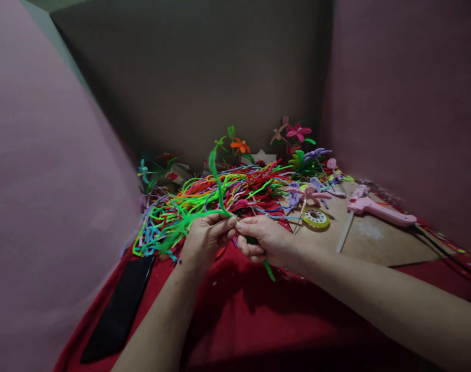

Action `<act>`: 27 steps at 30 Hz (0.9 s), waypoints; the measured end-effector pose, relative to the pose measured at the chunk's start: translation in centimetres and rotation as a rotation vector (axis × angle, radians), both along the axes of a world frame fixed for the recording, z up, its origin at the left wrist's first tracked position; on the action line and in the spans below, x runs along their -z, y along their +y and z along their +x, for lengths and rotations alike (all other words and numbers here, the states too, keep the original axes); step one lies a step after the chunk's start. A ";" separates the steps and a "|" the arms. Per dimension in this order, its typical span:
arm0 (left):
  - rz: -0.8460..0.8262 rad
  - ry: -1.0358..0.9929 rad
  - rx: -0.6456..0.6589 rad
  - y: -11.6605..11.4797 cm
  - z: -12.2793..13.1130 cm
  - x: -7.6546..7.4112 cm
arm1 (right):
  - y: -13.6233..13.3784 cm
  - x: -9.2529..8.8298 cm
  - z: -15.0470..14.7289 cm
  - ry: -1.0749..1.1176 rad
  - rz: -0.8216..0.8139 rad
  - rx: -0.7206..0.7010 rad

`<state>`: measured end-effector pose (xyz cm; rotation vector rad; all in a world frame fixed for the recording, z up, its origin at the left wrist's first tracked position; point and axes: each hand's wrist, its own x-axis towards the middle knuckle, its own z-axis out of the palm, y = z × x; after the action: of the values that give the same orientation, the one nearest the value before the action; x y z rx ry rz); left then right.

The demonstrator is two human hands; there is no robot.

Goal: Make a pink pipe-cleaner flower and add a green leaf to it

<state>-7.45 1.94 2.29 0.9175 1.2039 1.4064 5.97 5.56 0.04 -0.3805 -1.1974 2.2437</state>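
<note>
Purple walls flank a red cloth, where we see a bright heap of fuzzy wires. Our left hand and right hand both pinch a green stem, held just before the heap. To the right, a pink glue gun and yellow roll lie on a board; a black phone lies left.
</note>
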 end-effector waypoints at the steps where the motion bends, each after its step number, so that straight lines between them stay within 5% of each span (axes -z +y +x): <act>1: 0.013 -0.025 -0.032 0.1 0.1 0.0 | -0.1 0.0 -0.1 -0.005 -0.010 0.005; 14: 0.120 -0.087 -0.132 1.1 -1.6 0.0 | -1.2 2.0 -0.2 -0.093 -0.103 -0.129; 20: 0.152 0.000 -0.116 1.0 -1.9 0.6 | -1.6 2.2 -0.4 -0.265 -0.014 -0.038; 27: 0.191 0.093 -0.136 0.9 -1.8 0.5 | -1.7 1.9 -0.6 -0.204 -0.079 -0.001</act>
<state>-9.22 2.84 1.82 1.0586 1.2359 1.6239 5.42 3.87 -1.89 -0.6530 -1.2109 2.3018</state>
